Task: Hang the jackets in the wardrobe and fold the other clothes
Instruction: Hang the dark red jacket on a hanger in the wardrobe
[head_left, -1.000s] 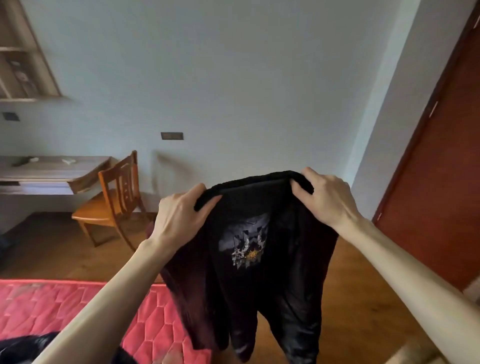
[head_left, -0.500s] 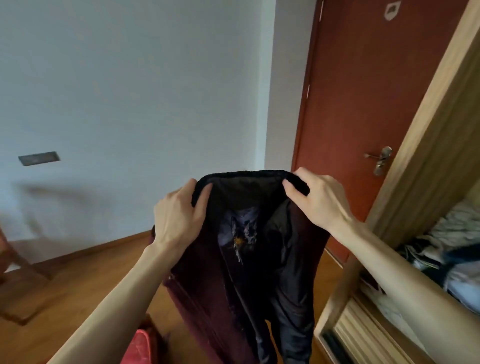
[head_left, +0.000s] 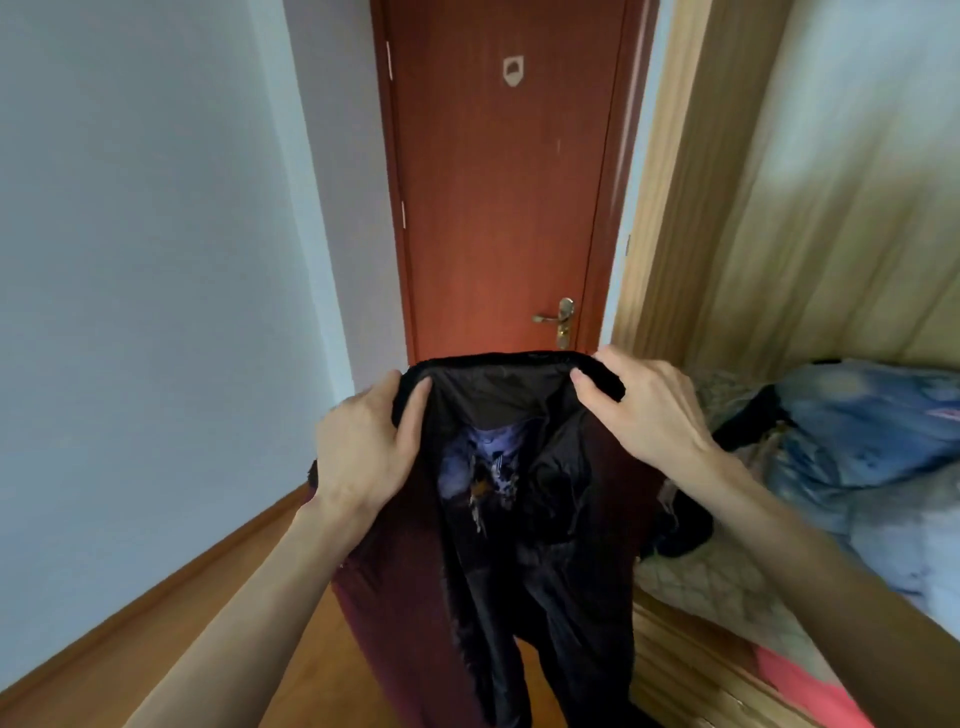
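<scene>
A dark jacket (head_left: 519, 530) with a black lining, a maroon outer side and a pale label inside hangs in front of me. My left hand (head_left: 363, 447) grips the left side of its collar and my right hand (head_left: 644, 410) grips the right side. The jacket dangles open above the wooden floor. The light wooden wardrobe (head_left: 727, 208) stands to my right, its open compartment beside the jacket.
A red-brown door (head_left: 498, 208) with a brass handle (head_left: 558, 318) stands straight ahead. Inside the wardrobe lie a blue patterned bundle (head_left: 862, 426), pale bedding (head_left: 727, 597) and dark clothes. A plain wall fills the left.
The view has swung right, from the chair and bed to the door and wardrobe. Both hands have kept hold of the jacket's collar, and it has moved right with them.
</scene>
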